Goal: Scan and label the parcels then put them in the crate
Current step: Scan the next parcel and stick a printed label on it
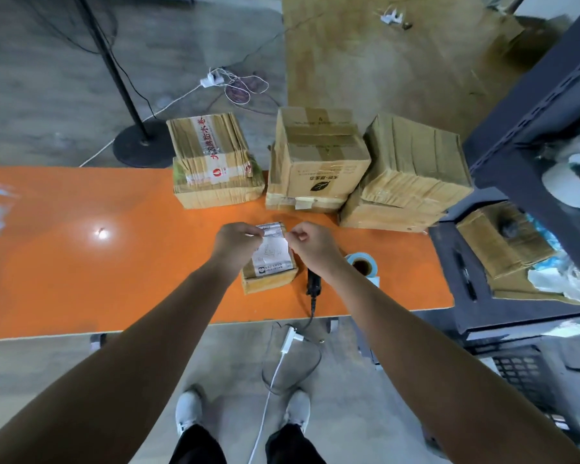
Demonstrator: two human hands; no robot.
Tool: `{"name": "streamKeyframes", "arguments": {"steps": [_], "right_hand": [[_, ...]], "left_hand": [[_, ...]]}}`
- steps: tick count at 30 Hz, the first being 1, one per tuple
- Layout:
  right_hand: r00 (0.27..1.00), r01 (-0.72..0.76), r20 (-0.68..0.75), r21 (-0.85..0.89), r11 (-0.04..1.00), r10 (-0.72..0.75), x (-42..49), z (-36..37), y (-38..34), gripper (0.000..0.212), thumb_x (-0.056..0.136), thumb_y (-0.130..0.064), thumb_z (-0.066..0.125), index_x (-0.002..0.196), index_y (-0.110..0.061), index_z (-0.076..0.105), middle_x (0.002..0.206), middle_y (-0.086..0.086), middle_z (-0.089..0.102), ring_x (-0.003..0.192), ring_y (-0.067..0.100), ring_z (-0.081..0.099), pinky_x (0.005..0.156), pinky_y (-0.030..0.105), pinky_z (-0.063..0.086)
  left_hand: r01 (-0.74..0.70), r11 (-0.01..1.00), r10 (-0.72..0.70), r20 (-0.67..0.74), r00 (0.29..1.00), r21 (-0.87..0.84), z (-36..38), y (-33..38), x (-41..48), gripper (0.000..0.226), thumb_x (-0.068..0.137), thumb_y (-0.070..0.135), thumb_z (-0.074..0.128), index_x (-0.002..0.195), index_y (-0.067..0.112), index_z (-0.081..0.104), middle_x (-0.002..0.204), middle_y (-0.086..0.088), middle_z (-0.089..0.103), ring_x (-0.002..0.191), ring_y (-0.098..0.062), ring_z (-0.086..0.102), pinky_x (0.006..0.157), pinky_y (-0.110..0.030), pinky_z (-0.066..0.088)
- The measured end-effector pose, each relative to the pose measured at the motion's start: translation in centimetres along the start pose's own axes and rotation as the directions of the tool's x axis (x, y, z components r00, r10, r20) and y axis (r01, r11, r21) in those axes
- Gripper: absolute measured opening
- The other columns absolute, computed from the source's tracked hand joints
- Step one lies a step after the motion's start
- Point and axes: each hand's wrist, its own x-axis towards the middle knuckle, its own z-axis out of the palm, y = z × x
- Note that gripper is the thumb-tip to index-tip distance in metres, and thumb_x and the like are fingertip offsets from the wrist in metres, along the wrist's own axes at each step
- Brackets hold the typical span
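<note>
A small brown parcel (269, 277) lies on the orange table (81, 262) in front of me, with a white printed label on its top. Above it my left hand (236, 241) and my right hand (310, 244) each pinch an edge of a white label (275, 239), held between them just over the parcel. A black handheld scanner (313, 283) lies on the table to the right of the parcel, partly under my right wrist. Beside it stands a blue label roll (362, 264).
Three larger cardboard boxes stand along the table's far edge: left (215, 165), middle (315, 162), right (406, 175). A dark metal shelf (533, 135) with a box (503, 239) is at the right. A dark crate (529, 380) sits on the floor lower right. Cables lie on the floor.
</note>
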Motion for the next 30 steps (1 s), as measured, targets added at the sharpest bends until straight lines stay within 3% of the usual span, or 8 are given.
{"name": "streamKeyframes", "arguments": {"steps": [4, 9, 16, 18, 25, 30], "right_hand": [[0.998, -0.018, 0.053, 0.028, 0.999, 0.017, 0.2, 1.2, -0.3, 0.007, 0.095, -0.022, 0.06, 0.099, -0.017, 0.062, 0.084, -0.012, 0.061, 0.076, -0.004, 0.057, 0.065, 0.011, 0.042], [0.996, 0.006, 0.091, -0.068, 0.998, 0.0, 0.3, 2.4, -0.2, 0.011, 0.096, -0.016, 0.059, 0.101, -0.009, 0.066, 0.086, -0.006, 0.062, 0.077, 0.002, 0.057, 0.063, 0.005, 0.041], [0.996, -0.003, 0.085, -0.241, 0.971, 0.024, 0.7, 4.2, 0.1, 0.017, 0.094, -0.015, 0.057, 0.102, -0.007, 0.07, 0.095, 0.003, 0.072, 0.086, 0.016, 0.066, 0.078, 0.03, 0.055], [0.998, -0.003, 0.058, -0.278, 0.961, 0.02, 0.7, 4.6, 0.2, 0.017, 0.094, -0.016, 0.057, 0.1, -0.008, 0.071, 0.092, 0.005, 0.072, 0.082, 0.019, 0.067, 0.076, 0.039, 0.058], [1.0, -0.024, 0.009, -0.394, 0.919, 0.03, 0.6, 5.4, 0.1, 0.013, 0.092, -0.018, 0.059, 0.089, -0.012, 0.07, 0.08, 0.002, 0.068, 0.073, 0.019, 0.066, 0.062, 0.034, 0.055], [0.999, -0.053, -0.025, -0.319, 0.946, 0.047, 0.5, 5.6, 0.6, 0.005, 0.092, -0.018, 0.061, 0.097, -0.016, 0.062, 0.087, 0.0, 0.066, 0.076, 0.017, 0.063, 0.061, 0.031, 0.051]], "left_hand": [[0.032, 0.999, -0.032, -0.006, 0.999, -0.043, -0.9, -1.2, 0.3, 0.018, 0.084, 0.0, 0.061, 0.077, 0.014, 0.069, 0.064, -0.002, 0.059, 0.057, -0.018, 0.05, 0.061, -0.03, 0.044], [0.083, 0.997, -0.083, -0.06, 0.995, 0.001, -0.8, -3.1, 0.7, 0.01, 0.082, 0.007, 0.066, 0.091, 0.012, 0.064, 0.072, -0.007, 0.062, 0.055, -0.017, 0.052, 0.054, -0.026, 0.041], [0.085, 0.969, -0.061, -0.11, 0.992, 0.231, -0.8, -5.0, 0.7, 0.011, 0.082, 0.018, 0.064, 0.092, 0.019, 0.06, 0.08, -0.002, 0.063, 0.066, -0.021, 0.055, 0.047, -0.027, 0.034], [0.083, 0.96, -0.053, -0.118, 0.992, 0.269, -0.6, -5.1, 0.7, 0.009, 0.083, 0.019, 0.063, 0.091, 0.021, 0.058, 0.078, 0.002, 0.061, 0.066, -0.017, 0.054, 0.046, -0.025, 0.033], [-0.017, 0.946, 0.07, -0.15, 0.986, 0.324, 0.4, -5.8, 0.7, 0.016, 0.081, 0.005, 0.056, 0.096, 0.009, 0.052, 0.092, -0.007, 0.057, 0.079, -0.028, 0.056, 0.054, -0.03, 0.037], [0.08, 0.943, -0.03, -0.156, 0.987, 0.324, 0.0, -6.4, 1.1, 0.029, 0.083, 0.024, 0.065, 0.098, 0.014, 0.042, 0.102, -0.005, 0.051, 0.086, -0.027, 0.055, 0.062, -0.03, 0.038]]}}
